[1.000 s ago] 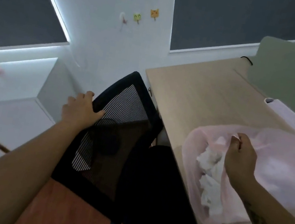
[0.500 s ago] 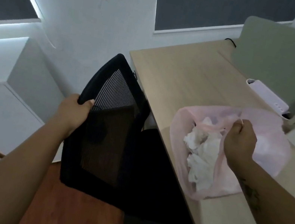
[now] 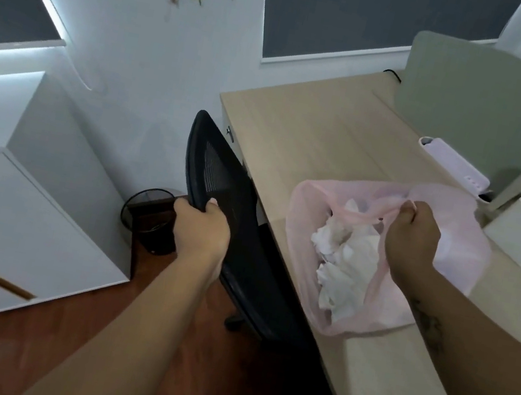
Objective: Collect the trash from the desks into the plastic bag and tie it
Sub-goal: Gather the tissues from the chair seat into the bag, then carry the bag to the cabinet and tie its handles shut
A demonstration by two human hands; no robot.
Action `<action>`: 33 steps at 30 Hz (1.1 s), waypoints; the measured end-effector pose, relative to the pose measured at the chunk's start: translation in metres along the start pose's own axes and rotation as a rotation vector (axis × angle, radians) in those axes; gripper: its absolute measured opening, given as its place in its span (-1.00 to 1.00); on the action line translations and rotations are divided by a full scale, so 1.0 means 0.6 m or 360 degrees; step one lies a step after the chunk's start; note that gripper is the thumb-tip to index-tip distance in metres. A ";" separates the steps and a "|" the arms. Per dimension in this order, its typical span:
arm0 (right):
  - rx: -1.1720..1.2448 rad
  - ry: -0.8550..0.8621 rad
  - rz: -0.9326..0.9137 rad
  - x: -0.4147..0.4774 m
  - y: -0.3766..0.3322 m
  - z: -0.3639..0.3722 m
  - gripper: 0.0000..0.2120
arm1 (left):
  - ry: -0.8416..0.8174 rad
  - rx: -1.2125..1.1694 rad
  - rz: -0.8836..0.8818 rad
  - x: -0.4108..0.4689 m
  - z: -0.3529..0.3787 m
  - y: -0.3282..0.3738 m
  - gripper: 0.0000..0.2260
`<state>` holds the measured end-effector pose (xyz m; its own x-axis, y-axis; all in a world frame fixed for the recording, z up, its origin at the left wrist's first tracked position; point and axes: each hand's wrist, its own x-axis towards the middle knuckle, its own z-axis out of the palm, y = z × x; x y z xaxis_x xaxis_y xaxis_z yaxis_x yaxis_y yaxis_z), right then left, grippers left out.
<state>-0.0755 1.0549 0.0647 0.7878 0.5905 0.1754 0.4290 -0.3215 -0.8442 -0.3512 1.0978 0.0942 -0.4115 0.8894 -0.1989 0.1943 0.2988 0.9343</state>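
Left hand [image 3: 200, 232]: just off centre at 8 o'clock; fingers curled round the chair [image 3: 219, 169] rim, back of hand facing the camera.
Left arm [image 3: 131, 331]: bare, nearly straight, reaching in from 7 o'clock.
Right hand [image 3: 413, 240]: at 3 o'clock; closed like a fist, thumb and fingers pinching the bag [image 3: 306, 205] rim.
Right arm [image 3: 476, 347]: bare, coming in from 4 o'clock; dark mark on the forearm.
Hands: well apart.

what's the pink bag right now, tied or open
Open, not tied: the pink plastic bag has a gaping mouth, crumpled white paper shows inside, and the right hand pinches its rim.
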 end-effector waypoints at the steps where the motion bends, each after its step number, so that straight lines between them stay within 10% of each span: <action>1: 0.0012 0.0000 0.0011 0.003 0.002 -0.004 -0.71 | 0.0009 -0.0004 -0.0019 -0.001 0.001 0.003 -0.70; 6: 0.0001 -0.0026 0.0025 0.015 0.015 -0.015 -0.70 | 0.0021 0.0365 0.0032 -0.008 -0.002 0.022 -0.59; 11: -0.0018 -0.0021 -0.0019 0.037 0.014 -0.037 -0.74 | -0.0075 0.1566 0.1288 -0.009 0.031 0.062 -0.19; 21: -0.0314 0.0169 -0.0039 -0.007 0.054 -0.094 -0.72 | -0.1121 0.1991 0.1325 0.060 0.243 0.045 -0.17; 26: -0.0410 0.0263 0.0135 -0.055 0.071 -0.087 -0.72 | -0.1277 0.1426 0.1067 0.097 0.296 0.019 -0.80; 33: -0.0325 0.0671 0.0030 0.025 -0.020 -0.116 -0.78 | -0.1051 0.0675 0.1013 0.121 0.343 0.201 -0.77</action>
<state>-0.0382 1.0159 0.1125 0.8888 0.2447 0.3874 0.4581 -0.4934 -0.7394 -0.1744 1.2694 0.1314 0.4292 0.9015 0.0562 0.5593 -0.3141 0.7672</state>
